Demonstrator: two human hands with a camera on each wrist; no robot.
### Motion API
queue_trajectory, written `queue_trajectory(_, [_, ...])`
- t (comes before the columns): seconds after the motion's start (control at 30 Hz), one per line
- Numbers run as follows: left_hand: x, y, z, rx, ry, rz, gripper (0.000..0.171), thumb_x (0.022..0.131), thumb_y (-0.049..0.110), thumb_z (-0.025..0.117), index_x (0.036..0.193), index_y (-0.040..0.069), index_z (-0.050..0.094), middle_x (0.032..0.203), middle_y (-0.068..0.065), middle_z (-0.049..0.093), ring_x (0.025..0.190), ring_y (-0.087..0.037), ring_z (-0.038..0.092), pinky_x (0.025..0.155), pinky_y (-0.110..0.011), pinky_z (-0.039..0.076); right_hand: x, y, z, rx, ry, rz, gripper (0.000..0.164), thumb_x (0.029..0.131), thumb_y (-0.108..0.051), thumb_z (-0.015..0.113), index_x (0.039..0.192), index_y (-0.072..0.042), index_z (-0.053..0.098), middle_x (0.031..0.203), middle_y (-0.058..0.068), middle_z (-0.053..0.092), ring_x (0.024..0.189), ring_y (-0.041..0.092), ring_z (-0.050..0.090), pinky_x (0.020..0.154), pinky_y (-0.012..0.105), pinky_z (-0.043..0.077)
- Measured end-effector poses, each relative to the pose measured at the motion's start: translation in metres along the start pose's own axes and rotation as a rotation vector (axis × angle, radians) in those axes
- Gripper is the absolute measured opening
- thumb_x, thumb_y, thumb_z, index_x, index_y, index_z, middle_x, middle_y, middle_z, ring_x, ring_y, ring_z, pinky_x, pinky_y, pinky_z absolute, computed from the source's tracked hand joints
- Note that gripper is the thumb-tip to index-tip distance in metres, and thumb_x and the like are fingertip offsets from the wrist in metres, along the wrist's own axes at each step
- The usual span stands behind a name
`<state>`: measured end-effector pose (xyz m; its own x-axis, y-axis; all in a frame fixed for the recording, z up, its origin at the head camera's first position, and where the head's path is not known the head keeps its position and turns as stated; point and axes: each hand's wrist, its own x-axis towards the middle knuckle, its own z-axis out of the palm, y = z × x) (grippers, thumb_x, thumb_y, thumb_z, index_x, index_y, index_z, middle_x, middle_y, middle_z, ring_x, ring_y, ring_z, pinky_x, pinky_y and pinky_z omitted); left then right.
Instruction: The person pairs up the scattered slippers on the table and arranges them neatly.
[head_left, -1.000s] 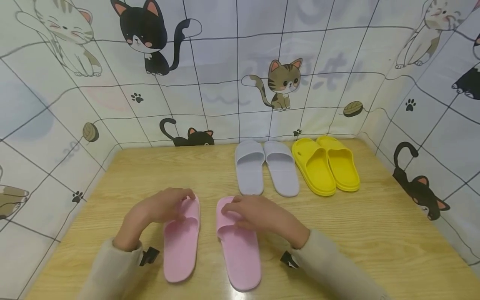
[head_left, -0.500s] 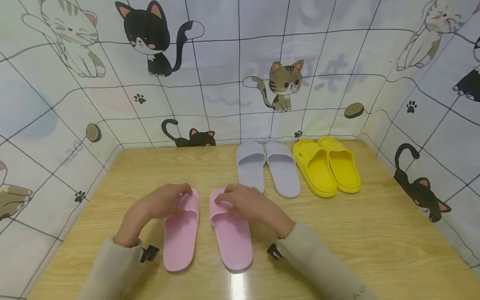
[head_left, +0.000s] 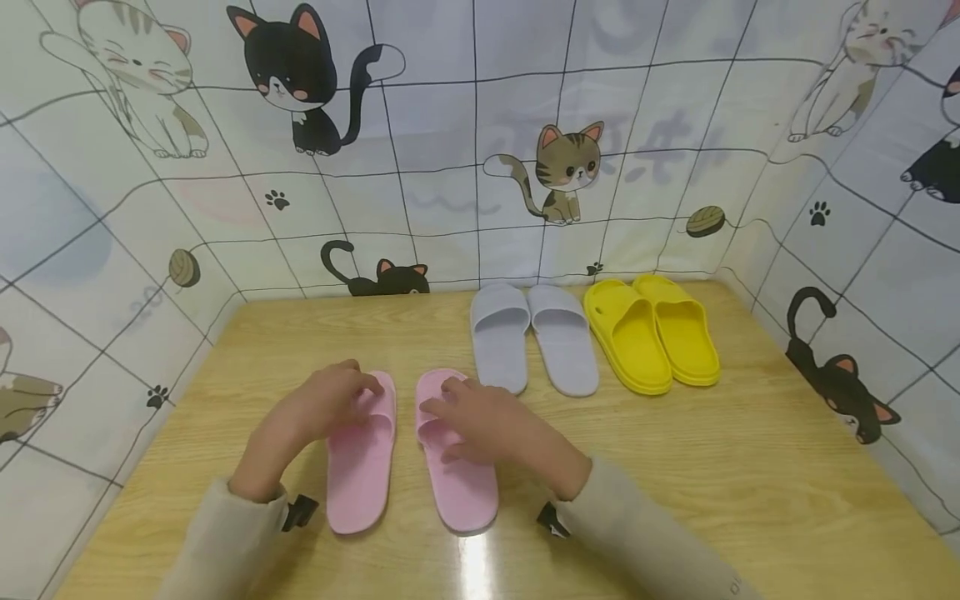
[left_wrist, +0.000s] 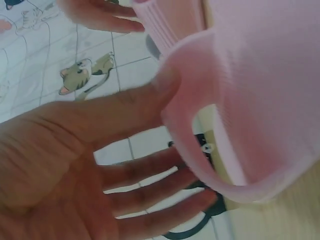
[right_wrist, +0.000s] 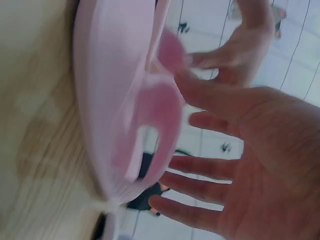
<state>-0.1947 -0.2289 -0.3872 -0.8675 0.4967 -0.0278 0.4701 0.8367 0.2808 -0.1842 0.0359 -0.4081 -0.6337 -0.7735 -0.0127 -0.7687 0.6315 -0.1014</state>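
Observation:
Two pink slide slippers lie side by side on the wooden tabletop, toes toward the back wall. Over the left pink slipper (head_left: 358,487) is my left hand (head_left: 322,408); in the left wrist view its thumb (left_wrist: 145,100) touches the strap's edge and the other fingers extend, spread, past the strap. My right hand (head_left: 483,421) hovers over the right pink slipper (head_left: 463,496), its fingers spread apart. The right wrist view has the thumb tip at the rim of the strap (right_wrist: 167,112), with the remaining fingers straight out behind it.
Grey slides (head_left: 501,354) stand as a pair against the back wall, right of the pink ones. Beside them is a pair of yellow slippers (head_left: 633,346). Cat-print sheeting (head_left: 442,192) covers the walls around the wooden tabletop (head_left: 720,483).
Both pink slippers have slid toward the back wall with my hands, the right one also a little leftward. In the last half second my right fingers have spread apart. Grey and yellow pairs stay put.

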Motion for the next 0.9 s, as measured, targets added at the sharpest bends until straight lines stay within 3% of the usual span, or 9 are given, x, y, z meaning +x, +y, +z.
queue_trajectory(0.13, [-0.002,0.013,-0.001,-0.003,-0.09,-0.061,0.043,0.076,0.024,0.086,0.113,0.011,0.07,0.092,-0.006,0.05,0.075,-0.019,0.049,0.066,-0.033,0.045,-0.01,-0.018,-0.001,-0.052,-0.073,-0.023,0.096,0.068,-0.064,0.081,0.147,-0.023,0.045,0.143,0.009,0.045,0.124,0.026,0.047,0.094,0.039,0.05])
queue_trajectory(0.23, [-0.004,0.021,0.0,0.017,-0.122,-0.079,0.057,0.068,0.026,0.09,0.115,0.009,0.063,0.099,-0.01,0.048,0.08,-0.023,0.051,0.071,-0.037,0.049,-0.015,-0.029,-0.001,-0.064,-0.164,0.025,0.13,0.052,-0.072,0.084,0.157,-0.02,0.028,0.159,0.019,0.024,0.142,0.036,0.03,0.109,0.049,0.037])
queue_trajectory(0.33, [-0.005,0.027,0.002,0.058,-0.129,-0.086,0.073,0.062,0.028,0.093,0.121,0.004,0.056,0.103,-0.013,0.047,0.086,-0.029,0.052,0.074,-0.043,0.051,-0.018,-0.036,0.0,-0.087,-0.227,0.077,0.152,0.04,-0.075,0.086,0.161,-0.019,0.012,0.164,0.022,0.004,0.149,0.039,0.012,0.115,0.054,0.026])
queue_trajectory(0.5, [-0.005,0.034,0.008,0.083,-0.142,-0.127,0.096,0.057,0.034,0.096,0.134,0.004,0.048,0.121,-0.023,0.045,0.105,-0.04,0.049,0.083,-0.053,0.053,-0.019,-0.043,0.002,-0.164,-0.249,0.099,0.156,0.039,-0.074,0.087,0.161,-0.017,0.007,0.164,0.022,0.001,0.149,0.04,0.01,0.116,0.052,0.023])
queue_trajectory(0.63, [-0.005,0.038,0.014,0.075,-0.147,-0.166,0.097,0.053,0.033,0.097,0.132,0.004,0.049,0.131,-0.028,0.042,0.113,-0.046,0.046,0.085,-0.057,0.051,-0.017,-0.045,0.004,-0.168,-0.238,0.099,0.154,0.042,-0.072,0.088,0.161,-0.016,0.007,0.164,0.022,0.001,0.149,0.039,0.01,0.116,0.052,0.023])
queue_trajectory(0.73, [-0.007,0.039,0.017,0.084,-0.136,-0.153,0.094,0.052,0.034,0.097,0.128,0.002,0.051,0.129,-0.029,0.044,0.111,-0.047,0.046,0.081,-0.056,0.052,-0.015,-0.045,0.008,-0.166,-0.222,0.094,0.152,0.044,-0.071,0.088,0.161,-0.016,0.008,0.164,0.022,0.002,0.149,0.039,0.01,0.117,0.052,0.022])
queue_trajectory(0.9, [-0.017,0.039,0.023,0.138,-0.082,-0.076,0.098,0.053,0.039,0.096,0.13,-0.001,0.05,0.121,-0.027,0.046,0.104,-0.044,0.049,0.074,-0.052,0.055,-0.014,-0.041,0.01,-0.171,-0.211,0.099,0.151,0.045,-0.072,0.088,0.161,-0.016,0.008,0.164,0.022,0.001,0.149,0.038,0.01,0.117,0.053,0.022])
